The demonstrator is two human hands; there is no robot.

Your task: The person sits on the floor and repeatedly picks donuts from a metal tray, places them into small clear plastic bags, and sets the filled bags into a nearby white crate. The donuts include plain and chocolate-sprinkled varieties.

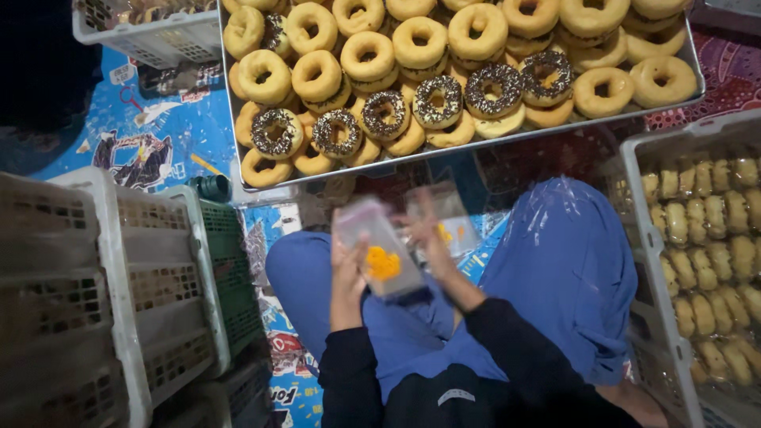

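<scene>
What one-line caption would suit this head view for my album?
Seated person's left hand holds a clear plastic bag with an orange patch, right hand beside it, below a tray of doughnuts.

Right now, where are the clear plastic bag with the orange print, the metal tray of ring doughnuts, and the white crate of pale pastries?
clear plastic bag (379, 255), head view, orange print.
metal tray (507, 136), head view, front rim.
white crate (639, 210), head view, left wall.

We saw bright, warm light on the tray of doughnuts (444, 71), while the upper left corner fell into deep shadow. Both hands, left hand (347, 273) and right hand (424, 230), were smeared by motion blur, and the plastic bag (380, 257) looked soft. The crates (119, 293) bowed slightly at the edges.
</scene>
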